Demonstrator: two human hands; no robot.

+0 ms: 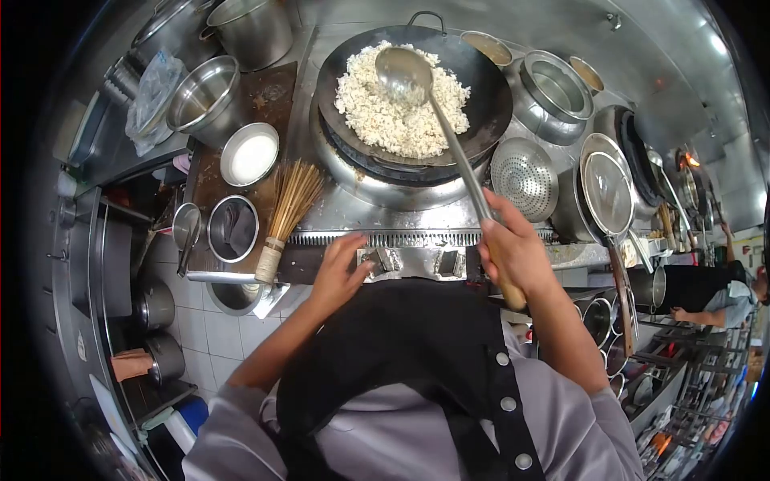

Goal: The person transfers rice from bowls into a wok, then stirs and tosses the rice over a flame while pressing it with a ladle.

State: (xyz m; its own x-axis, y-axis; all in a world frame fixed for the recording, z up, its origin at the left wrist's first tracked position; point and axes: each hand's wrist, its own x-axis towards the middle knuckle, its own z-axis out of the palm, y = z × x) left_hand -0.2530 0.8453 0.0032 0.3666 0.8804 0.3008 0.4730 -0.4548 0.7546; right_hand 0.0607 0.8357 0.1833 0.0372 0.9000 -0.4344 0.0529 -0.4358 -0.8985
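A long-handled ladle (403, 70) rests with its bowl on the rice (401, 128) in a large black wok (488, 96). My right hand (516, 244) is wrapped round the ladle's handle near its wooden end. My left hand (342, 275) is over the front edge of the stove, fingers apart and nothing in them. Nearest to it on the left stands a bamboo wok brush (295, 200), bristles up. The wok sits on a round steel burner ring (373, 183).
Left of the wok are a bowl of white grains or powder (249, 155), a small steel bowl (233, 228) and a deep pot (204, 96). On the right are a perforated skimmer (524, 179), a lidded pot (553, 92) and strainers (608, 192). Another person (722, 309) stands far right.
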